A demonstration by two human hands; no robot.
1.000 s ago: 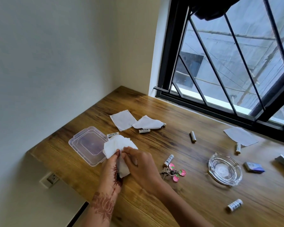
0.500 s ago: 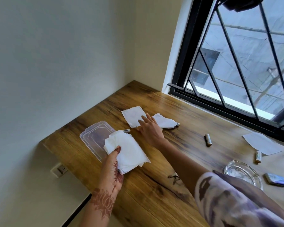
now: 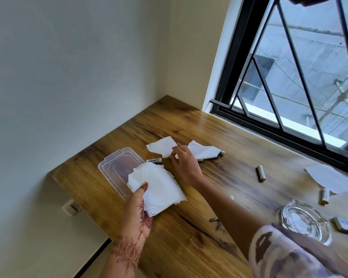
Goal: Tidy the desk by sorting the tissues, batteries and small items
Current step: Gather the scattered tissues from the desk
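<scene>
Worktop: wood-grained worktop in a corner, under a barred window; you are working at its left end.
Clear lid: the clear lid lies flat at the far left, its right side hidden under what you hold.
Left hand: your left hand grips a stack of tissues, thumb on top, the other fingers out of sight beneath.
Labelled battery: the labelled battery lies just beyond the stack, long axis running left to right.
Flat tissue: the flat tissue rests on the wood just past that battery.
Right hand: your right hand reaches forward with fingers curled, pinching the flat tissue's right edge.
Relation that matters: the flat tissue lies ahead of the stack and near it, and your right hand is the one on it. I judge the next move to be a short pull toward you and left onto the stack.
Crumpled tissue: the crumpled tissue sits just right of your right hand, which makes that hand the likely one to take it.
Further right: middle battery, long axis pointing away from you; far tissue near the window; far battery at its near edge; glass ashtray. All lie well apart from both hands.
</scene>
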